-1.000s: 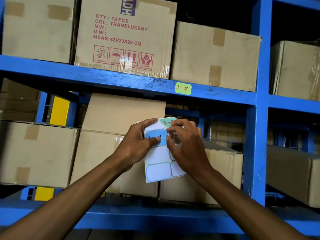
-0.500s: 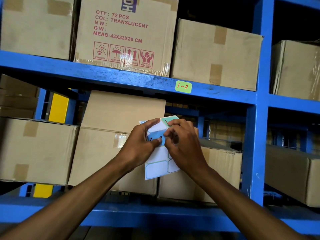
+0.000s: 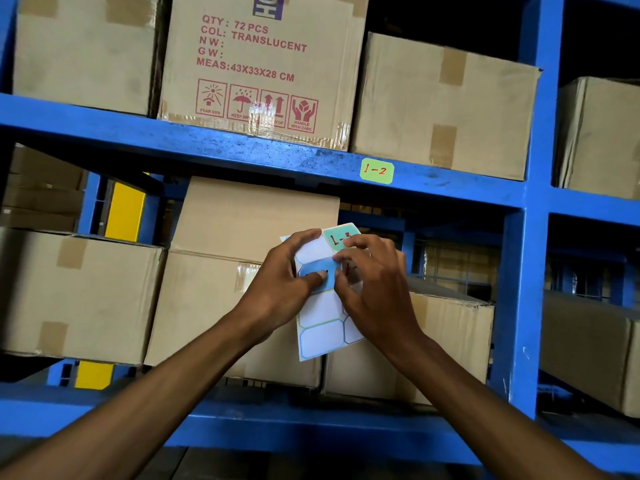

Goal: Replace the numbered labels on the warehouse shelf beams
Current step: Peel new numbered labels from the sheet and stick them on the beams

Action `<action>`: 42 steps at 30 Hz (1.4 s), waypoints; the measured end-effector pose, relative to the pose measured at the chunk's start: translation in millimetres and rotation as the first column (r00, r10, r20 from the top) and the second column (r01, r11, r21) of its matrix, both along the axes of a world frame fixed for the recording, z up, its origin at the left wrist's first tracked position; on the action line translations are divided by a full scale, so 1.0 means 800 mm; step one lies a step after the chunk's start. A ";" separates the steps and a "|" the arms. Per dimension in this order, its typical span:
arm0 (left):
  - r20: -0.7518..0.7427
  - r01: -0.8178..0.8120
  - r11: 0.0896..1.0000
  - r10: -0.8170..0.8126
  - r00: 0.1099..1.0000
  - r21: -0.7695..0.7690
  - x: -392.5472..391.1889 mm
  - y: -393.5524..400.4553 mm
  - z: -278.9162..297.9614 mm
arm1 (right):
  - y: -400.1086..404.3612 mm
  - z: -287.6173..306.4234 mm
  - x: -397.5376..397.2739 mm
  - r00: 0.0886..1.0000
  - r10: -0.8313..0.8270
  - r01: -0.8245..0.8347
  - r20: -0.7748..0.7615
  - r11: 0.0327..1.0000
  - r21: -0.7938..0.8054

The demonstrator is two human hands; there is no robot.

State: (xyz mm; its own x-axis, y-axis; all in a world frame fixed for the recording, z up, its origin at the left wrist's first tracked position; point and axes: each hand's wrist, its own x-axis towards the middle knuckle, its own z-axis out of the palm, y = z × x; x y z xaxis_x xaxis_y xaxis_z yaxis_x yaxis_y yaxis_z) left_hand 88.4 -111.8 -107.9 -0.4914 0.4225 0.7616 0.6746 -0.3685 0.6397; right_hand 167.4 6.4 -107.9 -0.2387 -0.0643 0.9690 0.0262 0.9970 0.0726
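Shelf beam [image 3: 242,147]: blue, green "1-2" label [image 3: 376,171] right of centre.
Left hand [image 3: 284,289]: grips sticker sheet [image 3: 322,323], thumb pressing blue label [image 3: 320,273].
Right hand [image 3: 377,289]: pinches that label's edge.

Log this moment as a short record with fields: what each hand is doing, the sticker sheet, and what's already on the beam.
left hand: holds sticker sheet, thumb on blue label
right hand: pinches blue label's edge
sheet: teal label reading 1-3 at top; lower cells blank
beam: green label reading 1-2 stuck on
above beam: printed carton
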 end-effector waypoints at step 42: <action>-0.017 -0.046 0.999 0.046 0.999 -0.010 -0.005 -0.010 -0.008 | -0.004 -0.006 0.005 0.999 -0.007 0.005 0.053 0.999 0.041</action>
